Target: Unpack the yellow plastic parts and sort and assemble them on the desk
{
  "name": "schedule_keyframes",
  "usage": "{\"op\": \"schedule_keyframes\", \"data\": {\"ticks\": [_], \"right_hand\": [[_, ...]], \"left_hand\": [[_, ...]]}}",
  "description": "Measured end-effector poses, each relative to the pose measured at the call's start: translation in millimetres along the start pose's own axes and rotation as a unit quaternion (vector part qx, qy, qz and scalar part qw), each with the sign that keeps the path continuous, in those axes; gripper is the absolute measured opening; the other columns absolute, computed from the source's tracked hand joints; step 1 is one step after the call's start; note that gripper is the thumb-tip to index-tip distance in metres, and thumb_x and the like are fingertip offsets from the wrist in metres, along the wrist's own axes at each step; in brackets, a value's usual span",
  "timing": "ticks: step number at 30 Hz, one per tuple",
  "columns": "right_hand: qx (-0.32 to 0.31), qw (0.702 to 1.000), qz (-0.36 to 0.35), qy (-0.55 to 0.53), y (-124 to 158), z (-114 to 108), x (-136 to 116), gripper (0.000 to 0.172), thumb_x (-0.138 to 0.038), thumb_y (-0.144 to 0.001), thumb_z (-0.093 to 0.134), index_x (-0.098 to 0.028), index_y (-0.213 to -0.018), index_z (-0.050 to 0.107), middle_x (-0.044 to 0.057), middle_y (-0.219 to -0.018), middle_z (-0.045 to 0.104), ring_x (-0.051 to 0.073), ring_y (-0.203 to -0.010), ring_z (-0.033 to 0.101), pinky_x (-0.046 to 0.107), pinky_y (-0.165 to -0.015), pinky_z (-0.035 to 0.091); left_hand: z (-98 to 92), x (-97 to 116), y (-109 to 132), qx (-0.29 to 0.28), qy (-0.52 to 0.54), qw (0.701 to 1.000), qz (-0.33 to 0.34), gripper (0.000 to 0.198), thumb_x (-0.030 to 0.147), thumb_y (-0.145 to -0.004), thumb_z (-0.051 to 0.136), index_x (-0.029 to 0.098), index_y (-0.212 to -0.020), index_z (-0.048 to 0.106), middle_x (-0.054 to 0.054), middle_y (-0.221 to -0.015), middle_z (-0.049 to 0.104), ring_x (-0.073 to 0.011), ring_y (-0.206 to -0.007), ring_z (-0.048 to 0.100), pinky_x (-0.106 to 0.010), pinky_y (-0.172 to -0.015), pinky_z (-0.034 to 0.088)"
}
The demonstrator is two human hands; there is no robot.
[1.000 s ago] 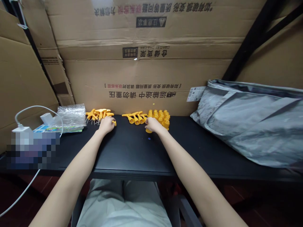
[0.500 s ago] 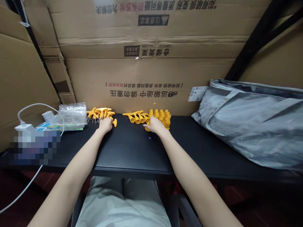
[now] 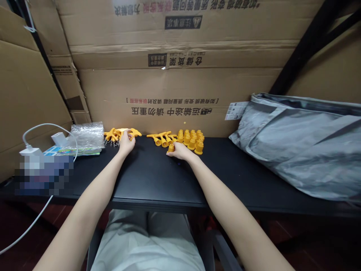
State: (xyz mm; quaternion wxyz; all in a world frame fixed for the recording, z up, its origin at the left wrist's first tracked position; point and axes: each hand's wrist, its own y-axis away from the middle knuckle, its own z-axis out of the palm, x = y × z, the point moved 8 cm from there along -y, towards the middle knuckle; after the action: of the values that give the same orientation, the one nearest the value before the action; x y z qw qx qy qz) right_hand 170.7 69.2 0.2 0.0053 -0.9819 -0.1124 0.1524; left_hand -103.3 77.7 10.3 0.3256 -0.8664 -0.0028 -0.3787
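My left hand (image 3: pixel 128 143) is closed on a yellow T-handled corkscrew (image 3: pixel 136 132); its handle shows beyond my fingers and its spiral is hidden. Beside that hand lies a pile of yellow corkscrews (image 3: pixel 110 134), their metal spirals pointing toward me. My right hand (image 3: pixel 180 151) pinches a yellow bell-shaped cap (image 3: pixel 170 148) low over the table. Behind it, several more yellow caps (image 3: pixel 199 147) stand upright in rows. Left of these rows lie several corkscrews with caps fitted over their spirals (image 3: pixel 164 140), the wide openings facing me.
On the black table (image 3: pixel 158 180), bubble wrap (image 3: pixel 87 134) and a white charger with a cable (image 3: pixel 31 152) lie at the left, near a blurred-out object. A grey bag (image 3: pixel 299 150) fills the right side. Cardboard (image 3: pixel 175 86) walls the back.
My left hand has turned, and the corkscrew handle in it has swung up and away from me. My right hand has drawn a cap slightly left, away from the rows.
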Motion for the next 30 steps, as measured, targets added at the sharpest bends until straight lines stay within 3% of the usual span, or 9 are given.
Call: {"op": "schedule_keyframes", "data": {"ticks": [7, 13, 16, 19, 21, 23, 26, 28, 30], "right_hand": [[0.025, 0.999, -0.012, 0.04, 5, -5, -6, 0.034, -0.03, -0.082, 0.068, -0.013, -0.11, 0.058, 0.015, -0.115, 0.064, 0.027, -0.107, 0.062, 0.032, -0.083, 0.047], [0.033, 0.995, -0.084, 0.053, 6, -4, -18, 0.028, -0.012, -0.083, 0.062, -0.013, -0.111, 0.06, 0.016, -0.12, 0.063, 0.026, -0.113, 0.06, 0.031, -0.091, 0.044], [0.036, 0.989, -0.135, 0.047, 4, 0, -25, 0.027, -0.012, -0.082, 0.062, -0.012, -0.11, 0.063, 0.016, -0.121, 0.063, 0.026, -0.115, 0.058, 0.032, -0.096, 0.041], [0.028, 0.986, -0.16, 0.03, 4, 4, -30, 0.026, -0.013, -0.083, 0.062, -0.012, -0.109, 0.065, 0.016, -0.119, 0.064, 0.026, -0.112, 0.059, 0.033, -0.095, 0.042], [0.014, 0.986, -0.166, 0.024, 5, 7, -32, 0.022, -0.014, -0.084, 0.06, -0.012, -0.105, 0.066, 0.015, -0.114, 0.066, 0.025, -0.108, 0.061, 0.031, -0.091, 0.044], [0.002, 0.986, -0.165, 0.021, 6, 9, -32, 0.02, -0.015, -0.085, 0.058, -0.012, -0.103, 0.067, 0.013, -0.108, 0.068, 0.024, -0.103, 0.063, 0.029, -0.087, 0.045], [-0.001, 0.988, -0.154, 0.023, 6, 10, -30, 0.022, -0.015, -0.085, 0.059, -0.013, -0.105, 0.067, 0.012, -0.109, 0.069, 0.024, -0.102, 0.063, 0.028, -0.085, 0.045], [0.004, 0.989, -0.148, 0.027, 6, 8, -29, 0.022, -0.015, -0.085, 0.059, -0.014, -0.106, 0.067, 0.012, -0.11, 0.068, 0.024, -0.103, 0.063, 0.028, -0.085, 0.045], [0.007, 0.99, -0.138, 0.032, 6, 7, -27, 0.021, -0.015, -0.086, 0.059, -0.014, -0.105, 0.067, 0.012, -0.109, 0.068, 0.023, -0.103, 0.063, 0.028, -0.085, 0.045]], "left_hand": [[-1.9, -5, 1, 0.03, 0.166, 0.981, -0.092, 0.055, 0.014, -0.071, 0.058, 0.017, -0.124, 0.044, 0.003, -0.078, 0.054, -0.0108, -0.067, 0.056, -0.027, -0.073, 0.051], [-0.2, 2, 4, 0.015, 0.21, 0.974, -0.084, 0.049, 0.022, -0.078, 0.059, 0.017, -0.125, 0.048, 0.004, -0.07, 0.055, -0.0128, -0.073, 0.061, -0.03, -0.079, 0.052], [3.5, 1, 5, 0.009, 0.239, 0.964, -0.117, 0.053, 0.017, -0.075, 0.061, 0.018, -0.126, 0.047, 0.001, -0.078, 0.06, -0.0133, -0.077, 0.064, -0.027, -0.075, 0.054], [13.1, -4, 8, -0.027, 0.228, 0.96, -0.161, 0.054, 0.012, -0.074, 0.061, 0.017, -0.126, 0.046, -0.003, -0.091, 0.062, -0.0117, -0.073, 0.063, -0.023, -0.063, 0.053], [24.3, -6, 12, -0.094, 0.194, 0.961, -0.174, 0.051, 0.011, -0.075, 0.06, 0.016, -0.124, 0.048, -0.003, -0.087, 0.061, -0.0113, -0.067, 0.062, -0.023, -0.059, 0.051], [33.5, -3, 17, -0.169, 0.135, 0.965, -0.147, 0.048, 0.013, -0.076, 0.061, 0.016, -0.123, 0.05, -0.001, -0.078, 0.06, -0.0122, -0.063, 0.062, -0.025, -0.06, 0.052], [35.4, 13, 20, -0.219, 0.004, 0.976, -0.012, 0.043, 0.021, -0.077, 0.065, 0.018, -0.119, 0.057, -0.003, -0.082, 0.064, -0.017, -0.076, 0.066, -0.031, -0.076, 0.054], [36.8, 24, 23, -0.24, -0.091, 0.964, 0.075, 0.04, 0.023, -0.076, 0.065, 0.02, -0.116, 0.06, -0.006, -0.094, 0.066, -0.021, -0.092, 0.065, -0.034, -0.087, 0.051], [39.7, 27, 27, -0.263, -0.169, 0.944, 0.105, 0.038, 0.023, -0.076, 0.064, 0.021, -0.114, 0.061, -0.008, -0.1, 0.067, -0.0235, -0.097, 0.064, -0.035, -0.089, 0.05]]}}
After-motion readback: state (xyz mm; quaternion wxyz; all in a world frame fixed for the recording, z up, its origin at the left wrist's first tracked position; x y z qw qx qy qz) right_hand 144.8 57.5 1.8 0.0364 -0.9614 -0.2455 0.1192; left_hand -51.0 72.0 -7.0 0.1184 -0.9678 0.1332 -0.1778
